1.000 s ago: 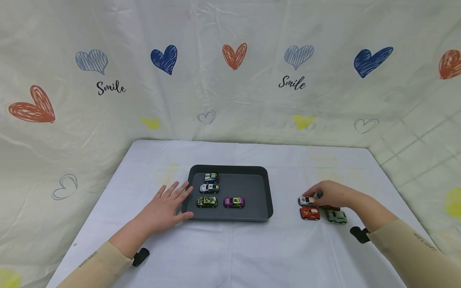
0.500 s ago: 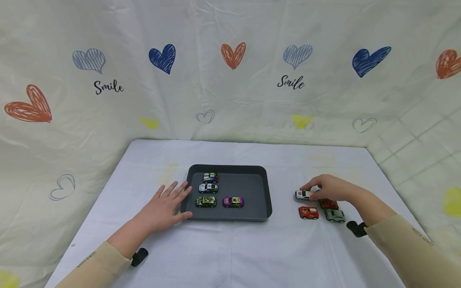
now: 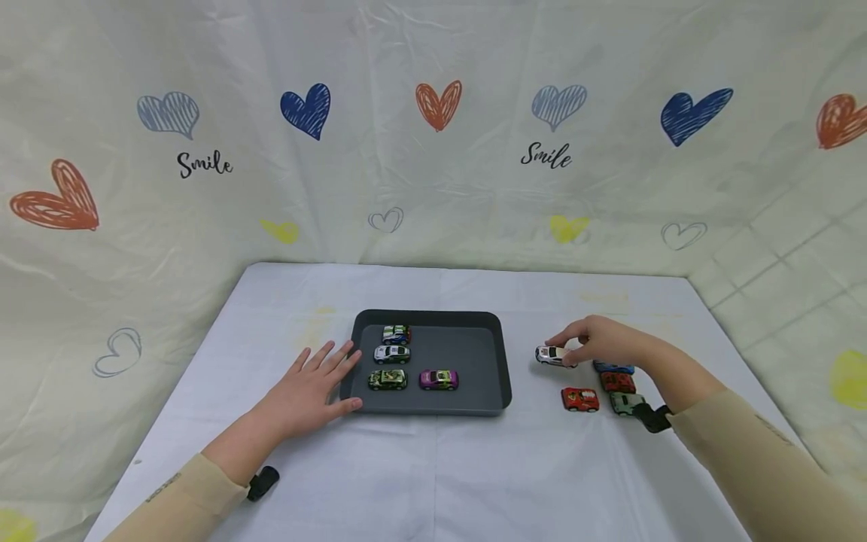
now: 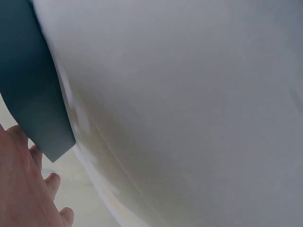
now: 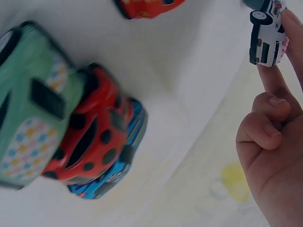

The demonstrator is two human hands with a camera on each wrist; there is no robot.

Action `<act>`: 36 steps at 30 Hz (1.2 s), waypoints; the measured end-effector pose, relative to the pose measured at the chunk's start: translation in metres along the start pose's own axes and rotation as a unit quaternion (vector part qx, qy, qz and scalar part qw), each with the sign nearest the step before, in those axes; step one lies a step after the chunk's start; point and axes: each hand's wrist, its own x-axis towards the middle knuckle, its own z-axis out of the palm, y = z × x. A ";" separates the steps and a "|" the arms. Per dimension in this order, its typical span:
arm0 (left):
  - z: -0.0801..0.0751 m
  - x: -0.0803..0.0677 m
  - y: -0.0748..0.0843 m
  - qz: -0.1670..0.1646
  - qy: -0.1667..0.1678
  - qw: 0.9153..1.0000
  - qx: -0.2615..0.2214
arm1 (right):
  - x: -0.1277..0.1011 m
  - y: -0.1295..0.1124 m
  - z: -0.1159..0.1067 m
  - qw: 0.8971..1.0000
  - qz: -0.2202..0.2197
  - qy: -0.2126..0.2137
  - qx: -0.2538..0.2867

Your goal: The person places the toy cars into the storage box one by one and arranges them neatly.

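- While our right hand (image 3: 603, 342) pinches the white car (image 3: 552, 355) clear of the counter (image 3: 433, 467), it lifts freely.
- Our left hand (image 3: 305, 395), fingers spread, steadies the tray (image 3: 500, 361).

Nine toy cars (image 3: 578, 399) (four inside), one tray (image 3: 504, 376).
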 end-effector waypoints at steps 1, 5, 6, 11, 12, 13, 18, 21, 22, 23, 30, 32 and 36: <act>0.001 0.000 -0.001 -0.002 -0.003 1.000 0.002 | 0.002 -0.002 0.000 1.000 -0.004 -0.002 0.005; 0.001 0.001 0.000 0.000 0.000 1.000 -0.005 | 0.010 -0.011 -0.002 1.000 -0.007 -0.006 0.018; 0.000 0.001 0.000 0.000 0.000 1.000 -0.008 | 0.012 -0.013 -0.002 1.000 -0.007 -0.007 0.019; 0.002 0.002 -0.001 0.000 0.001 1.000 -0.005 | 0.028 -0.025 -0.002 1.000 -0.012 -0.015 0.020; 0.003 0.002 -0.001 -0.001 0.000 1.000 -0.002 | 0.031 -0.029 -0.001 1.000 -0.012 -0.015 0.022; 0.003 0.002 -0.002 -0.003 -0.002 1.000 0.001 | 0.035 -0.032 0.000 0.999 -0.015 -0.018 0.025; 0.003 0.002 -0.001 -0.003 0.000 1.000 -0.002 | 0.050 -0.052 0.006 0.998 -0.030 -0.027 0.045; 0.000 0.001 0.001 -0.001 0.001 1.000 -0.002 | 0.056 -0.065 0.009 0.998 -0.045 -0.032 0.044; 0.000 0.000 0.001 -0.002 0.001 1.000 0.000 | 0.059 -0.068 0.009 0.997 -0.050 -0.033 0.041; -0.002 0.000 0.002 -0.002 0.002 1.000 -0.001 | 0.061 -0.072 0.010 0.997 -0.054 -0.034 0.038; 0.000 0.001 0.001 -0.007 -0.002 1.000 0.000 | 0.075 -0.092 0.016 0.996 -0.071 -0.039 0.033; 0.002 0.001 0.000 -0.004 -0.002 1.000 0.000 | 0.079 -0.096 0.018 0.996 -0.073 -0.043 0.037; 0.006 0.002 -0.003 -0.005 0.001 1.000 -0.002 | 0.088 -0.104 0.023 0.995 -0.078 -0.048 0.027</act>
